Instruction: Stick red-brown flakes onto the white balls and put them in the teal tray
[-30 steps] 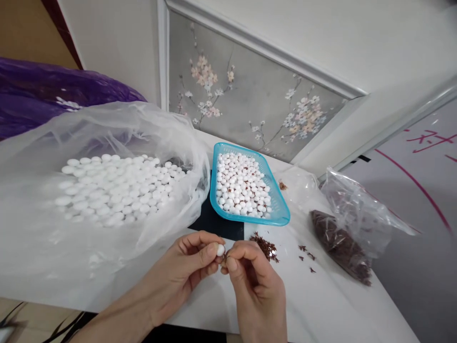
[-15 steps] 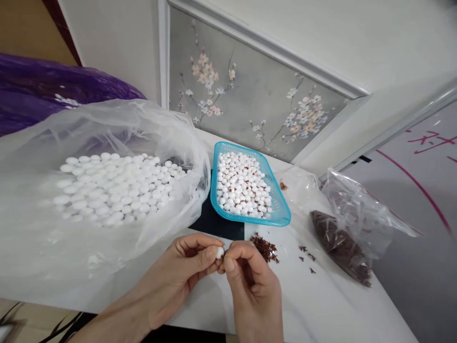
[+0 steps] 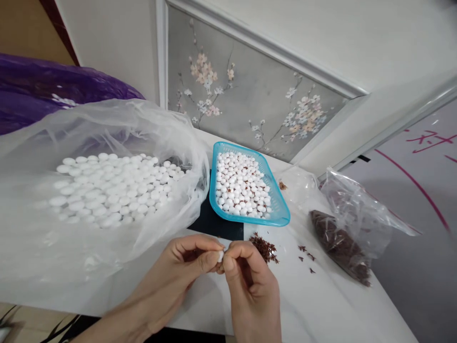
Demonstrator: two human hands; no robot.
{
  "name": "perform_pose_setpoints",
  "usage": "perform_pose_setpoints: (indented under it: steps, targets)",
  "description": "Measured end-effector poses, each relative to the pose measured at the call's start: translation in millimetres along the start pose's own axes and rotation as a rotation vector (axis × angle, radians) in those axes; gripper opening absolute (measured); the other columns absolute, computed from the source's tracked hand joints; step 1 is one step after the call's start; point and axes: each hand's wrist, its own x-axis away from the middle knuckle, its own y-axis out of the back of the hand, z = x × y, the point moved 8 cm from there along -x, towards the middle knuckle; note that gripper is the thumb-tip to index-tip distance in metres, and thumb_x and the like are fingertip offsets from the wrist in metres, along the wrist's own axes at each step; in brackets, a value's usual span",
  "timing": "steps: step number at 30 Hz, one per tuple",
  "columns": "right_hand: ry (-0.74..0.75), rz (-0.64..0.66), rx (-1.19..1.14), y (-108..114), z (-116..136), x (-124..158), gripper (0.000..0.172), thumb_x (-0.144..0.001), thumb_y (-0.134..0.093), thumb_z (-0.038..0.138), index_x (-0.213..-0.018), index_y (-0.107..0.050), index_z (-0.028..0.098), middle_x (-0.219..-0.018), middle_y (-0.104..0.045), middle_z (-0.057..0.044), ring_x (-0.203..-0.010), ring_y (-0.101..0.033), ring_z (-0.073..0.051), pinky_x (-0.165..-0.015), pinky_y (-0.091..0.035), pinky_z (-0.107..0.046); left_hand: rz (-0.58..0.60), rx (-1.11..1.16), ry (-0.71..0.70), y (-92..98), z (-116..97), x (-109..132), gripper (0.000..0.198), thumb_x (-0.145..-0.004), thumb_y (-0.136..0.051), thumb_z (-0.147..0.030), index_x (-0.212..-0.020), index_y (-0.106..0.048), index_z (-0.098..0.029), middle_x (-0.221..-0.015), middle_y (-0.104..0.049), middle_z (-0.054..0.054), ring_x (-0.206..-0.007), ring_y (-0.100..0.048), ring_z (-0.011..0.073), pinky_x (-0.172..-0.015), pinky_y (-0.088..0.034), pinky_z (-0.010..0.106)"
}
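Between the thumb and fingers of my left hand (image 3: 185,271) is a small white ball (image 3: 221,256), egg-like in shape. My right hand (image 3: 250,286) is closed in a pinch against the ball's right side; whatever its fingertips hold is hidden. Just beyond the hands stands a blue plastic basket (image 3: 285,214) filled with similar white balls, some bearing small brown star-shaped pieces. A heap of reddish-brown pieces (image 3: 263,248) lies on the table behind my right hand.
A large clear bag (image 3: 171,114) of white balls lies open at left, before a purple bag (image 3: 89,83). At right, a clear bag of brown pieces (image 3: 339,243) rests on the white table (image 3: 321,305), near several loose pieces (image 3: 312,256). A floral panel (image 3: 246,85) stands behind.
My left fingers have shifted slightly around the white ball, and less of it shows now. Both hands stay together in nearly the same place.
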Motion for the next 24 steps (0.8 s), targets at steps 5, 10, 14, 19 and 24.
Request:
perform_pose_setpoints:
  steps: [5,10,14,19,24]
  targets:
    - [-0.084,-0.011,-0.065,2.3,-4.5,-1.1,0.012,-0.087,-0.058,0.034,-0.082,-0.054,0.023,-0.075,-0.052,0.003,-0.069,-0.054,-0.011,-0.066,-0.050,-0.023,-0.005,-0.058,-0.044,-0.7,-4.7,1.1,0.001,-0.073,-0.075,-0.021,-0.072,-0.076,-0.021,-0.078,-0.069,0.002,-0.075,-0.060,0.0142,-0.071,-0.049,0.021]
    - [-0.130,0.008,-0.054,4.4,-5.1,-5.2,0.016,-0.084,-0.063,0.035,-0.085,-0.051,0.024,-0.076,-0.050,0.004,-0.071,-0.052,-0.011,-0.067,-0.049,-0.023,-0.001,-0.137,-0.061,-2.0,-6.2,0.9,0.003,-0.073,-0.075,-0.023,-0.073,-0.077,-0.022,-0.081,-0.069,0.002,-0.079,-0.061,0.0155,-0.073,-0.049,0.021]
    - [-0.173,0.053,-0.201,0.9,-8.1,-7.9,0.018,-0.081,-0.067,0.033,-0.087,-0.052,0.024,-0.078,-0.049,0.003,-0.071,-0.050,-0.011,-0.066,-0.048,-0.022,0.008,-0.124,-0.022,-2.1,-3.5,-0.1,0.005,-0.074,-0.075,-0.026,-0.074,-0.078,-0.022,-0.079,-0.071,0.002,-0.078,-0.061,0.0152,-0.074,-0.050,0.021]
    - [-0.150,0.098,-0.419,4.6,-12.3,-6.2,0.019,-0.082,-0.065,0.036,-0.096,-0.057,0.026,-0.089,-0.052,0.000,-0.077,-0.056,-0.013,-0.064,-0.050,-0.024,0.059,0.015,0.073,-9.7,1.7,2.3,0.010,-0.074,-0.074,-0.030,-0.078,-0.077,-0.021,-0.072,-0.069,0.001,-0.069,-0.059,0.0107,-0.068,-0.049,0.017]
    - [-0.173,-0.014,-0.316,23.3,-21.8,0.9,0.016,-0.085,-0.062,0.036,-0.097,-0.058,0.026,-0.082,-0.054,0.002,-0.072,-0.055,-0.011,-0.072,-0.047,-0.026,0.142,0.018,0.005,-16.0,-5.5,6.2,0.016,-0.073,-0.075,-0.031,-0.087,-0.077,-0.023,-0.082,-0.070,0.001,-0.080,-0.060,0.0120,-0.076,-0.048,0.018]
